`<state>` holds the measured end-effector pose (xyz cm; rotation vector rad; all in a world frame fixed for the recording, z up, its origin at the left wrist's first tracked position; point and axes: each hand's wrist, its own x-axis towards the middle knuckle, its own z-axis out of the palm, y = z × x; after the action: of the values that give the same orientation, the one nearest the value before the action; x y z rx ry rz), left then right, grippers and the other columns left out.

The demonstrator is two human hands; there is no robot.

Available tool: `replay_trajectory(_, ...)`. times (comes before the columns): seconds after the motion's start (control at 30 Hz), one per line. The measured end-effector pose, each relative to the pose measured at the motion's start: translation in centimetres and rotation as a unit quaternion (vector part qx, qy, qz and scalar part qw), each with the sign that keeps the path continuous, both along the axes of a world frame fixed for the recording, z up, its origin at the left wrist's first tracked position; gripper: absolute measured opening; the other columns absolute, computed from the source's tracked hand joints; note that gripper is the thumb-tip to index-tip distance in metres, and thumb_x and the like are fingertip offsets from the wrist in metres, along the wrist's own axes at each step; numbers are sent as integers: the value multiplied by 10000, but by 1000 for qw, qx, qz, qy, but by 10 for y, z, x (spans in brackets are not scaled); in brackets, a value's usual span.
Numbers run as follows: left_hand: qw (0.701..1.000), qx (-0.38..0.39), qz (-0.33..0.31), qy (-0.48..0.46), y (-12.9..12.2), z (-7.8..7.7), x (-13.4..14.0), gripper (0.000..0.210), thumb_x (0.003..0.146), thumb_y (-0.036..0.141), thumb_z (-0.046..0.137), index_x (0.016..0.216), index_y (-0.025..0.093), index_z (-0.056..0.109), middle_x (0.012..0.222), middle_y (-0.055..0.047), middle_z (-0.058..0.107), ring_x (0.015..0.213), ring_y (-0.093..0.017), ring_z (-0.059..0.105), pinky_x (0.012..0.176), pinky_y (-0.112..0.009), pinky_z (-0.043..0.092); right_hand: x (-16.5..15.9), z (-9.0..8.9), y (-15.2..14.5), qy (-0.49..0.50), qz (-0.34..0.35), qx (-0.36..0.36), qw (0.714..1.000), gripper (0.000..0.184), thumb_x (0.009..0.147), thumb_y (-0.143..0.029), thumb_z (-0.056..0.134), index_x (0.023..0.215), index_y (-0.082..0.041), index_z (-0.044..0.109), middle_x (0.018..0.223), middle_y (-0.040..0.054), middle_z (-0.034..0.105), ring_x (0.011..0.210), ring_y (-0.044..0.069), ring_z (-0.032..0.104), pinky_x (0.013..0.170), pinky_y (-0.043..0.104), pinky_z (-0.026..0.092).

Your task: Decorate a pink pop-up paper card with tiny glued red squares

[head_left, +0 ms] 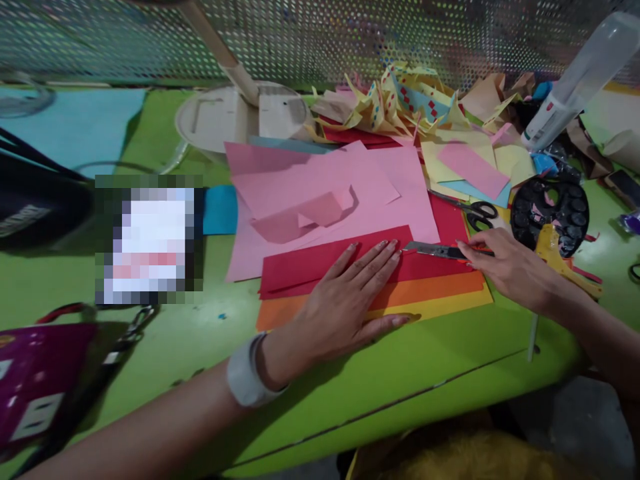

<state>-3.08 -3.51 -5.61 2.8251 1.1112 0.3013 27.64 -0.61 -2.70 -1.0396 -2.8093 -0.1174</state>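
Note:
My left hand (350, 293) lies flat with fingers spread on a folded sheet of red paper (295, 267). Under the red paper, strips of orange paper (440, 288) and yellow paper (465, 297) show along the near side. My right hand (510, 267) is closed around a utility knife (435, 250). Its blade points left and is close to the fingertips of my left hand, by the edge of the red fold. Large pink sheets (400, 173) lie just behind, with a curled pink piece (305, 217) on top.
Scissors (480, 212), a black palette (550, 213) and a yellow glue gun (553, 247) lie at the right. Paper scraps (400, 100) and a clear bottle (575, 87) are behind. A lamp base (215, 120), a blurred-out screen (153, 240) and a purple pouch (45, 380) are leftward.

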Motion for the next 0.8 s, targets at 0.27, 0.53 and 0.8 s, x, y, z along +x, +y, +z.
replay_trajectory(0.27,1000,-6,-1,-5,0,0,-1,873,943,674,323,1575,174,-13,1595,-139,281,1481,-257,244,1226,-475,137,4,0,-5,-5,-15,-37,999,394,911,-28,401,1247,-105,593,1115,173,587,1012,281,568,834,421,534)
replay_trajectory(0.53,1000,-14,6,-25,0,-2,0,873,931,692,320,1579,195,9,1591,-123,299,1472,-261,275,1227,-473,139,-5,-3,-3,-14,-9,-30,999,433,915,-48,378,1299,-127,562,1120,172,591,1017,284,557,853,465,539)
replay_trajectory(0.8,999,-21,9,-24,0,-2,2,868,933,690,324,1578,174,58,1590,-134,296,1474,-262,270,1226,-469,130,-1,-2,-7,-24,6,-29,999,461,873,-4,378,1282,-86,575,1107,185,594,1022,295,553,833,455,539)
